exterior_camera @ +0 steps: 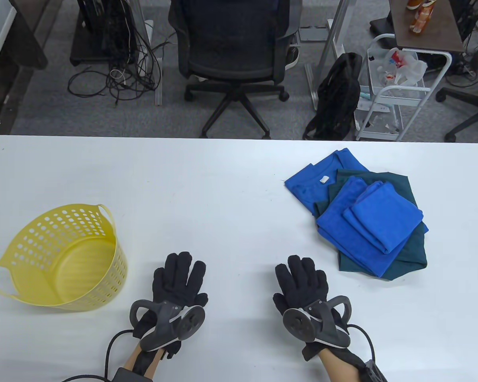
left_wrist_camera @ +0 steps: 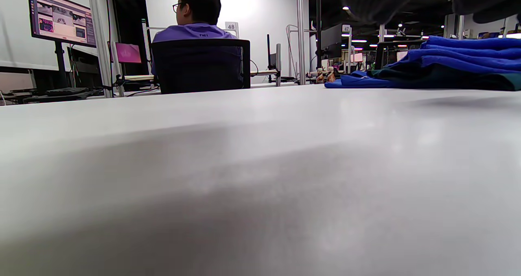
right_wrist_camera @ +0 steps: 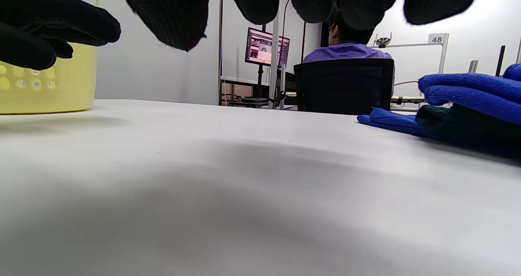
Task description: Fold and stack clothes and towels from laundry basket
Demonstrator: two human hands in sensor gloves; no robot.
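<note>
A yellow laundry basket point(exterior_camera: 69, 258) lies tipped on the table's left, its opening facing up and right; nothing shows inside it. It also shows in the right wrist view point(right_wrist_camera: 44, 90). A stack of folded cloth point(exterior_camera: 366, 215) lies at the right: a blue shirt point(exterior_camera: 318, 179) at the bottom, a dark green garment point(exterior_camera: 410, 250), then two folded blue towels point(exterior_camera: 382, 217). The stack shows in the left wrist view point(left_wrist_camera: 452, 62) and the right wrist view point(right_wrist_camera: 468, 101). My left hand point(exterior_camera: 179, 278) and right hand point(exterior_camera: 302, 278) lie flat and open on the table near the front edge, holding nothing.
The white table point(exterior_camera: 207, 191) stretches between basket and stack. Behind its far edge stand an office chair point(exterior_camera: 233, 51), a black backpack point(exterior_camera: 336, 95) and a white cart point(exterior_camera: 394, 87).
</note>
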